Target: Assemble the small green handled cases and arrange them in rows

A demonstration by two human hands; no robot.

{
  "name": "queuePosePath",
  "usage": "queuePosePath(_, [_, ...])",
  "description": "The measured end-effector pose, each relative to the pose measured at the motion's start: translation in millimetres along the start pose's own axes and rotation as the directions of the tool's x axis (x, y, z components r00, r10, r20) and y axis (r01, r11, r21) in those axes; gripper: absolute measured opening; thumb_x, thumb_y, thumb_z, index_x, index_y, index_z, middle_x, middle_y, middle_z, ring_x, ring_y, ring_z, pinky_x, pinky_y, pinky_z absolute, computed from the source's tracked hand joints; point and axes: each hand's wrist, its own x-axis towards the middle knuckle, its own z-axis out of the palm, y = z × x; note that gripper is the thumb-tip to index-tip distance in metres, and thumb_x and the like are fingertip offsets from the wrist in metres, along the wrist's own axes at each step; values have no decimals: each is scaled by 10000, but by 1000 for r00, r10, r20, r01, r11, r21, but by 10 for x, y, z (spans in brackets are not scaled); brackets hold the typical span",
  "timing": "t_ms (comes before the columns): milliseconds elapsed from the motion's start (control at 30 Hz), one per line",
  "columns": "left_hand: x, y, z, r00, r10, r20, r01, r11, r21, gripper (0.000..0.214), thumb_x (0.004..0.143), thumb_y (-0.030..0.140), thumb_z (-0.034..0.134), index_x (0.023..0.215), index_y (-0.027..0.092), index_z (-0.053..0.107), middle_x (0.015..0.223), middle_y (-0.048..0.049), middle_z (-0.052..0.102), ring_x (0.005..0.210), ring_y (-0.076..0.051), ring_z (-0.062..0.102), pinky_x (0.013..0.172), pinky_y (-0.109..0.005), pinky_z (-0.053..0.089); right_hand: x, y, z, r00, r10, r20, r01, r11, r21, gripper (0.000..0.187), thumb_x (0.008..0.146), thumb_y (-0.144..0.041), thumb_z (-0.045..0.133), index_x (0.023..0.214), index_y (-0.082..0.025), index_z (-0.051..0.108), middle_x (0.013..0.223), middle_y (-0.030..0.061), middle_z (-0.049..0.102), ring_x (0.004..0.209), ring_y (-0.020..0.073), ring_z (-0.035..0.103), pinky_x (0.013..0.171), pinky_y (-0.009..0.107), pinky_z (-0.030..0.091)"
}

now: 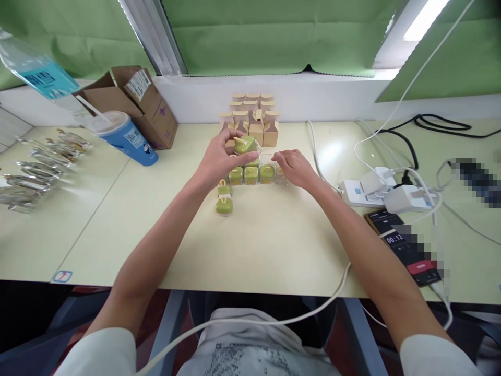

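Observation:
My left hand [222, 156] is closed around a small green case [246, 144] with a pale yellow loop, holding it above the others. My right hand [294, 167] reaches in from the right with bent fingers over a clear plastic box [281, 177]; whether it touches the box I cannot tell. Between the hands, several green cases sit in clear boxes in a row, one of them a green case [266, 173] beside the right fingertips. Lower left of the row lie two more green cases with loops, the nearer green case [224, 206] lying in front.
Small open cardboard boxes [256, 117] stand grouped against the wall. A blue cup [131, 138], a bottle [47, 78] and a brown carton [146, 107] are at left, beyond them several shiny wrapped items [37, 169]. At right lie a power strip [360, 193], cables and a phone [403, 245].

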Motion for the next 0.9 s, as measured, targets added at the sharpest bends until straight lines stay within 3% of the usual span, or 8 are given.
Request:
queuePosePath(100, [15,-54,3,996,79,-34,-73,987,144,701,789,553,1050,1367,285,757,1410,-111,777,1088,-265,826,923,-404,710,54,41,-66,994,109,29,-108,994,-36,961,1180,-822,102,844,-251,798,837,219,744,1074,459,756,997,579,554])
queuePosePath(267, [225,-140,99,994,112,2,-109,968,225,617,786,596,1025,1248,255,798,1380,-119,804,1032,-278,802,916,-442,694,104,191,-172,973,212,-96,-201,973,111,906,1171,-873,214,831,-267,794,826,207,748,1060,466,777,1021,614,558])
queuePosePath(433, [719,-244,478,977,205,55,-210,903,375,531,745,512,1040,1139,236,813,1294,-123,848,1164,-339,781,1084,-515,651,86,156,-270,957,279,-81,-275,960,57,730,1234,-695,324,636,-328,528,761,177,676,1046,438,777,1006,576,558])
queuePosePath(533, [898,-249,711,979,166,123,-205,835,511,571,752,538,1052,1176,214,848,1274,-138,859,1184,-396,781,1109,-566,627,66,90,-355,954,293,-66,-295,955,-15,699,1242,-629,326,611,-341,415,670,144,579,944,412,750,919,540,546])
queuePosePath(600, [919,-233,802,982,113,151,-182,774,607,586,771,552,1058,1203,202,871,1261,-147,858,1225,-428,774,1130,-581,611,55,76,-411,954,296,-54,-299,953,-56,676,1240,-564,354,613,-328,445,652,134,572,908,400,738,904,534,546])
queuePosePath(733, [839,-209,823,974,13,224,-172,683,710,526,923,530,953,1346,226,878,1327,-135,847,1318,-401,754,1164,-515,593,31,111,-493,965,262,11,-259,958,-123,497,1175,-372,495,757,-248,734,798,161,749,977,403,763,971,565,588])
queuePosePath(833, [783,-217,788,963,-69,261,-161,633,758,543,969,484,900,1459,256,850,1434,-126,833,1418,-399,726,1205,-502,580,10,99,-518,979,202,37,-198,975,-103,315,1112,-266,591,1113,-185,895,1134,181,860,1149,394,794,1075,566,620])
queuePosePath(900, [762,-230,776,958,-104,268,-152,608,779,568,963,478,902,1480,249,844,1466,-131,829,1445,-407,717,1233,-513,569,-3,46,-532,981,194,-3,-193,971,-140,328,1094,-214,625,1270,-153,895,1370,217,817,1236,387,795,1123,551,618])
